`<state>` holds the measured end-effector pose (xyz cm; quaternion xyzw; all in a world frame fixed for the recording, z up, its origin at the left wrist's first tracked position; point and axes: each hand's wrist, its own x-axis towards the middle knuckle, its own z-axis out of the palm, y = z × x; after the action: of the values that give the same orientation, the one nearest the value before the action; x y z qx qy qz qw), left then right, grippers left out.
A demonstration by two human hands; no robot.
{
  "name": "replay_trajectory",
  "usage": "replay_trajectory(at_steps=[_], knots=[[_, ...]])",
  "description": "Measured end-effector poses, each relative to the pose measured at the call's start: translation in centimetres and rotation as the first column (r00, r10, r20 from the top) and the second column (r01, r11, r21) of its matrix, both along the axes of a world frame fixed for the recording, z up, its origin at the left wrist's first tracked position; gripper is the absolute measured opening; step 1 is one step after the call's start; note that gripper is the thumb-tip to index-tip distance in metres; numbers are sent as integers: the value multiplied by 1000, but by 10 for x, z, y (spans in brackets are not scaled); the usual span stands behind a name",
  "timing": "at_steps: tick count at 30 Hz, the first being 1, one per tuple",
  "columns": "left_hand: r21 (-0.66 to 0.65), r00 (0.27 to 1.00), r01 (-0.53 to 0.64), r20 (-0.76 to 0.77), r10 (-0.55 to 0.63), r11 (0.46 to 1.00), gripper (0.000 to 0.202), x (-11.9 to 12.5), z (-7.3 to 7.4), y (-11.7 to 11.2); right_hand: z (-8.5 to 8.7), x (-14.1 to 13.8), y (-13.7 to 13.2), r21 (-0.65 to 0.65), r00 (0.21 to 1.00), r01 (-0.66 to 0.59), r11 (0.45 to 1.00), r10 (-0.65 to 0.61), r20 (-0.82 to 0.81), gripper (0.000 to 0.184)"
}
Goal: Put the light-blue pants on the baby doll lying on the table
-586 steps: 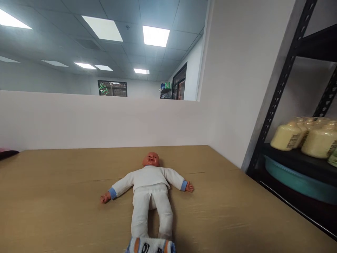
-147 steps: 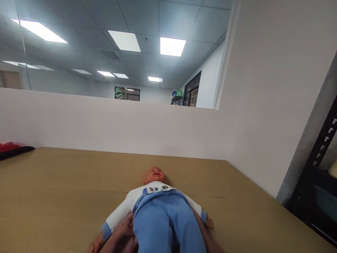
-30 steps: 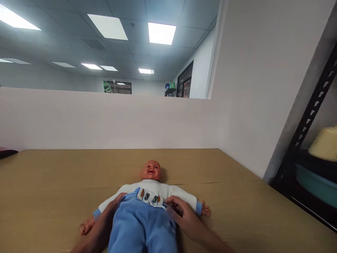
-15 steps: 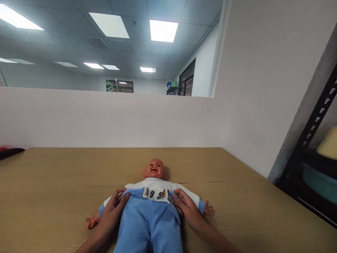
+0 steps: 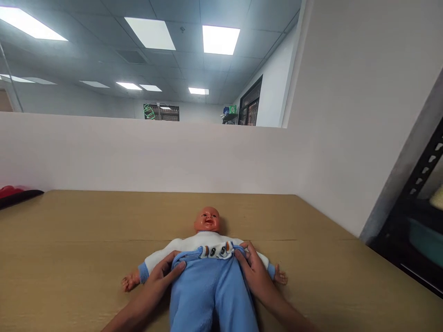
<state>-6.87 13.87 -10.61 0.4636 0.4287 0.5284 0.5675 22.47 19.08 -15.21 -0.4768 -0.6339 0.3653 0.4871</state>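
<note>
Passage over tabletop (image 5: 86, 221) both sides of doll (image 5: 204, 238); wall (image 5: 166, 157) blocks behind, rack (image 5: 401, 219) right.

At lower centre I grip matt, fleecy cloth trousers (image 5: 202, 283); the doll's head (image 5: 207, 219) above them looks smooth, glossy plastic.

- Bare left hand (image 5: 165, 272) and bare right hand (image 5: 254, 267) pinch soft blue cloth trousers (image 5: 209, 281) at the waist.
- White-topped plastic doll (image 5: 205, 238) lies face-up on brown wooden table (image 5: 76, 258).

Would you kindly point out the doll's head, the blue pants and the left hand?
Doll's head (image 5: 207, 220): head view, middle of its front.
Blue pants (image 5: 204, 283): head view, on the front fabric.
Left hand (image 5: 161, 274): head view, middle of the hand.
</note>
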Motion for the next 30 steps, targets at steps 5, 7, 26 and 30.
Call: replay_trajectory(at_steps=[5, 7, 26, 30], knots=[[-50, 975, -17, 220, 28, 999, 48, 7, -12, 6, -10, -5, 12, 5, 997, -71, 997, 71, -26, 48], [-45, 978, -55, 199, 63, 997, 50, 6, -15, 9, -11, -5, 11, 2, 996, -87, 996, 87, -25, 45], [626, 720, -330, -318, 617, 707, 21, 6, -26, -5, 129, -178, 75, -95, 291, -774, 626, 484, 825, 35], [630, 723, -337, -303, 621, 700, 16, 2, -33, 6, 115, -208, 93, -306, -16, -792, 527, 484, 875, 51]])
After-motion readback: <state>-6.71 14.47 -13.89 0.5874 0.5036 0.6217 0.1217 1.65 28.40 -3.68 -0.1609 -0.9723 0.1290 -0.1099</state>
